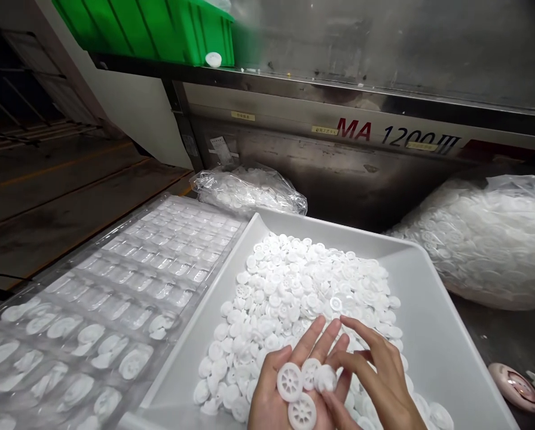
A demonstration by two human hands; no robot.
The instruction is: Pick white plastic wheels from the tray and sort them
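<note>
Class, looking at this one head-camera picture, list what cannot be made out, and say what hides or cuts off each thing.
1. Left hand: its wrist is cut off by the bottom edge.
2. Pink object: cropped by the right edge, so it cannot be identified.
3. Yellow labels on the machine: too small to read.
4. Clear tray: glare blurs its near pockets.

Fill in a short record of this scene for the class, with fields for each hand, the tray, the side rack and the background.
Left hand: palm up, holding white spoked plastic wheels
Right hand: fingers touching wheels on left palm
Grey plastic tray: heaped with loose white wheels
Clear compartment rack: near pockets hold wheels, far pockets bare
Background: two clear bags of wheels, green plastic crate
</note>
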